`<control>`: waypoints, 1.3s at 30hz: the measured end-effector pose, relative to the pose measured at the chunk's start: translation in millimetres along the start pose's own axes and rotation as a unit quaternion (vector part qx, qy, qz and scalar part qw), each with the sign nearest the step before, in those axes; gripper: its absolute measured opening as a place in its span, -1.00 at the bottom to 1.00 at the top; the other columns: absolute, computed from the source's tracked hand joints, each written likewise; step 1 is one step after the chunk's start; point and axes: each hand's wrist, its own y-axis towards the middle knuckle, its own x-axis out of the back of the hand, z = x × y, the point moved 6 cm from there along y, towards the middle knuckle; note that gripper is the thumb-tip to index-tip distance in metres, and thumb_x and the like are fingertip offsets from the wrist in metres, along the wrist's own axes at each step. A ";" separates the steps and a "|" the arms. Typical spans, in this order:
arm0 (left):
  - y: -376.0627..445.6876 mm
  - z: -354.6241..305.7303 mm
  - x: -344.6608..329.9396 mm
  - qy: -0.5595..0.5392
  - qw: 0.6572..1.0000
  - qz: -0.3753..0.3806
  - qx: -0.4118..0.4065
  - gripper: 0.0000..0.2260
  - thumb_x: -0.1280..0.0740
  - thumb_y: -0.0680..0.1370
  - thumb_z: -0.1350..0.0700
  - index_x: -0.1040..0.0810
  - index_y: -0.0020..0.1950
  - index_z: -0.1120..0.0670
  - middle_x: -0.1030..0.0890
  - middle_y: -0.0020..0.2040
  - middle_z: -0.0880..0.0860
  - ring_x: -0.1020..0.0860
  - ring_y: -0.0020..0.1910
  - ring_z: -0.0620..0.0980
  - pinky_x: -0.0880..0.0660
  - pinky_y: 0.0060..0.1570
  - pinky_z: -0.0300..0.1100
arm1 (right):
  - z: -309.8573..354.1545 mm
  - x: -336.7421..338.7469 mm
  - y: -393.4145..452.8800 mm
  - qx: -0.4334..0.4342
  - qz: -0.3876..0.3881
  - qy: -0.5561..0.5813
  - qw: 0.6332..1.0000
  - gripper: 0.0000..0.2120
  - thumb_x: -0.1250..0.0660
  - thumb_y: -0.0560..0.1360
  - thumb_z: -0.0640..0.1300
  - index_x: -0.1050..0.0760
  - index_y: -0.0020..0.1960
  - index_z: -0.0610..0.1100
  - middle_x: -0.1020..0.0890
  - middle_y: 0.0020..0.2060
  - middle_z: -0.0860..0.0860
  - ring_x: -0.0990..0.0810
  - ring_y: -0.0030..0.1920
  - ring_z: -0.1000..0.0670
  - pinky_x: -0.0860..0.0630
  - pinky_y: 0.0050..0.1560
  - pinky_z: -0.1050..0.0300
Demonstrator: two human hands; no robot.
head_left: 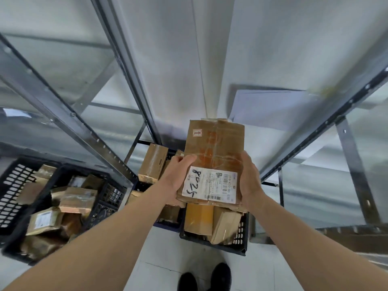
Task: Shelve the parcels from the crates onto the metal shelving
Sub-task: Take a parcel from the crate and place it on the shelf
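1. Grey metal shelving [69,114] flanks a pale aisle floor.
2. At left, a black crate [19,185] holds jumbled brown parcels.
3. At centre, the left hand [178,175] and right hand [248,177] clasp a labelled parcel [214,162] by its edges above a second crate [239,238], also part full.
4. Best kept level and slid fully onto a shelf.

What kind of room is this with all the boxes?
Probably a parcel storeroom or sorting depot. Tall metal shelving stands around, black plastic crates on the floor are full of cardboard parcels, and both hands hold a labelled parcel.
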 end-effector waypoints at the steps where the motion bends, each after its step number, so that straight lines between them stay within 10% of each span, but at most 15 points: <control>1: -10.8 -8.4 -1.2 0.001 1.000 0.007 -0.015 -0.45 -0.34 0.50 -0.22 -0.32 0.33 0.08 -0.72 -0.06 0.21 -0.72 -0.12 0.18 -0.63 0.03 0.18 | 10.1 0.8 -9.7 0.006 -0.007 -0.005 1.000 -0.27 -0.21 0.40 0.42 -0.61 0.17 -0.18 -0.73 -0.08 -0.20 -0.72 -0.08 -0.30 -0.61 0.09 -0.24; 6: -68.9 -39.1 -6.7 -0.006 0.998 0.014 -0.059 -0.16 -0.37 0.23 -0.34 -0.37 0.38 0.10 -0.71 -0.01 0.25 -0.71 -0.07 0.24 -0.61 0.03 0.24 | 47.1 11.3 -57.9 0.028 -0.016 -0.019 0.999 -0.19 -0.17 0.29 0.56 -0.57 0.18 -0.06 -0.73 -0.09 -0.16 -0.74 -0.12 -0.24 -0.63 0.04 -0.35; 19: -258.7 -48.2 -50.6 0.012 0.986 -0.065 -0.153 -0.30 -0.33 0.24 -0.41 -0.34 0.26 -0.08 -0.70 -0.01 0.21 -0.71 -0.09 0.23 -0.62 0.02 0.24 | 94.5 62.5 -217.6 0.180 0.048 -0.056 0.981 -0.32 -0.11 0.41 0.43 -0.51 0.22 -0.08 -0.73 -0.09 -0.05 -0.75 -0.14 -0.10 -0.68 -0.09 -0.08; 30: -379.9 -45.7 -59.9 0.028 0.976 -0.056 -0.206 -0.39 -0.25 0.37 -0.32 -0.31 0.30 -0.02 -0.68 0.03 0.17 -0.69 -0.02 0.21 -0.59 0.11 0.23 | 106.4 83.1 -332.8 0.247 0.073 0.000 0.966 -0.35 -0.14 0.41 0.37 -0.51 0.19 -0.14 -0.71 -0.05 -0.16 -0.74 -0.15 -0.16 -0.68 -0.12 -0.10; 39: -439.5 -30.7 -58.8 0.071 0.962 -0.026 -0.262 -0.61 -0.22 0.61 -0.20 -0.32 0.31 0.02 -0.68 -0.10 0.14 -0.72 -0.18 0.11 -0.61 -0.20 -0.04 | 86.7 103.5 -404.3 0.268 0.017 0.029 0.963 -0.28 -0.16 0.36 0.45 -0.49 0.24 -0.09 -0.70 -0.05 -0.15 -0.73 -0.13 -0.19 -0.69 -0.09 -0.12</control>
